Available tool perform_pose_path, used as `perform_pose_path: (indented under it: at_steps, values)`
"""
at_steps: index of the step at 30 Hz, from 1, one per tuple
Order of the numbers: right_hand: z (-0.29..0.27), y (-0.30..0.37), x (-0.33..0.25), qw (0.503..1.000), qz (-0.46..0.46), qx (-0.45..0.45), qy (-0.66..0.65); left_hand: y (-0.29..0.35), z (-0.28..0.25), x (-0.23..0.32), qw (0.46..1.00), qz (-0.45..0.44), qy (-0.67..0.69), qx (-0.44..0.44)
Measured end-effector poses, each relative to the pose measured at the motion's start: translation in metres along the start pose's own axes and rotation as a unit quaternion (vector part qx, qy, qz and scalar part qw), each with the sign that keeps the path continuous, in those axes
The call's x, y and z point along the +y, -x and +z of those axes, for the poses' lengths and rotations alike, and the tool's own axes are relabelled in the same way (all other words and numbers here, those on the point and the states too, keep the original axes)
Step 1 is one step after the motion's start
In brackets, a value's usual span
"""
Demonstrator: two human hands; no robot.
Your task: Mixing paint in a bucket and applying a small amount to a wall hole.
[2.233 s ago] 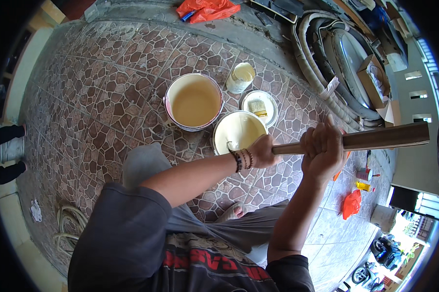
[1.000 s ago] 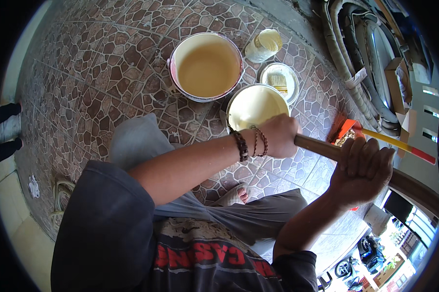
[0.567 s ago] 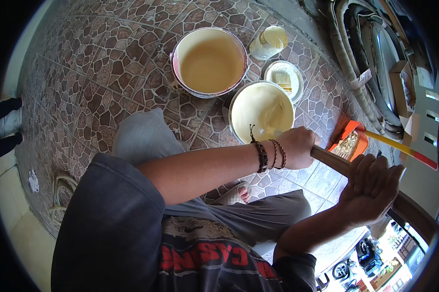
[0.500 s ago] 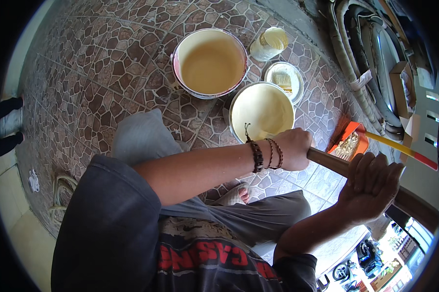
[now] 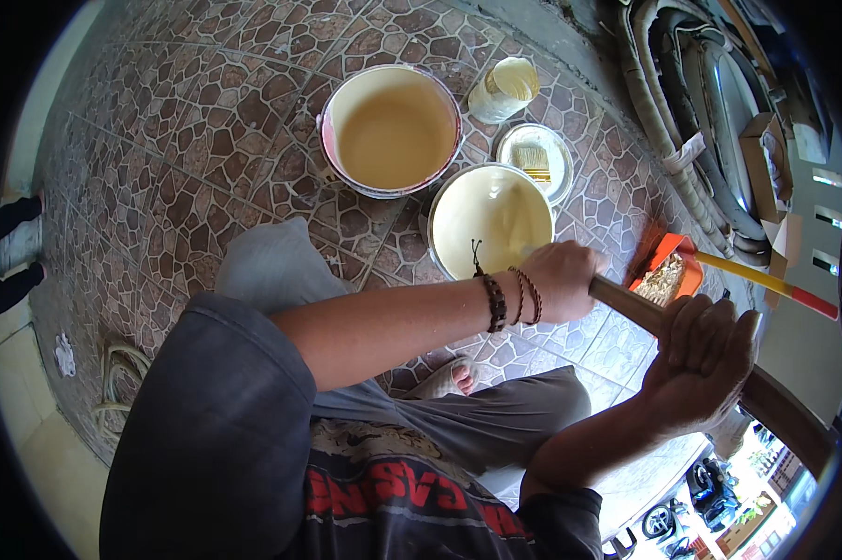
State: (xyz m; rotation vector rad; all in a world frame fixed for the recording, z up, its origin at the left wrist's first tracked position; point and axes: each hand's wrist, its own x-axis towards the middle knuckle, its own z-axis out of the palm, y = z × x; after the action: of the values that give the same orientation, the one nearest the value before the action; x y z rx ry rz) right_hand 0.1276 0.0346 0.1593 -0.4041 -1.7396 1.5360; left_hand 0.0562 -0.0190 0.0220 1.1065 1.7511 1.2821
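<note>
My left hand (image 5: 561,283), closed in a fist with a braided bracelet and cords at the wrist, grips a brown wooden stick (image 5: 624,304) beside a round bucket of cream paint (image 5: 481,210). A pale tip shows past the fist over the paint; I cannot tell whether it is the stick's end. Further along, my right hand (image 5: 701,359) has its fingers curled over the stick, which runs on toward the lower right. Behind stands a larger bucket (image 5: 391,131) with beige paint inside. A flat brush lies on a round white lid (image 5: 559,159) next to the nearer bucket.
A paint-smeared can (image 5: 503,91) stands at the back. To the right lie an orange dustpan (image 5: 674,266) with debris, its yellow-and-red handle, thick wrapped hoses (image 5: 659,112) and a cardboard box (image 5: 766,168). Another person's dark-clad feet (image 5: 15,238) show at far left.
The view has shifted slightly, so the buckets and can sit a little further left and lower. Both hands keep their hold on the stick; the right appears slightly further left.
</note>
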Motion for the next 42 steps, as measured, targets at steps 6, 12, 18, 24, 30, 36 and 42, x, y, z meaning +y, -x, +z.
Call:
perform_pose_path:
  at_steps: [6,12,18,24,30,36,42]
  values:
    - [-0.001,-0.011,0.016,0.986,0.069,-0.014,-0.153,0.011,-0.027,-0.007,0.990,-0.077,-0.064,-0.100]
    - [0.015,-0.010,0.019,0.993,0.006,0.043,-0.109,-0.009,-0.031,-0.020,0.973,0.088,-0.165,0.134]
    - [0.009,0.000,0.004,0.999,-0.016,0.041,-0.013,-0.007,-0.010,-0.005,0.998,0.022,-0.066,0.015]
    - [0.005,-0.008,0.007,0.991,0.064,0.043,-0.111,0.013,-0.028,0.001,0.988,-0.051,-0.089,-0.119]
    - [0.010,-0.011,0.019,0.991,-0.001,0.092,-0.102,-0.003,-0.040,-0.008,0.986,0.009,-0.166,0.006]
    - [0.011,0.001,0.003,0.995,0.005,0.099,-0.013,-0.010,-0.008,-0.007,0.998,0.013,-0.067,0.007]
    - [0.003,-0.012,0.009,0.985,0.076,0.074,-0.133,0.004,-0.033,0.006,0.980,-0.073,-0.092,-0.162]
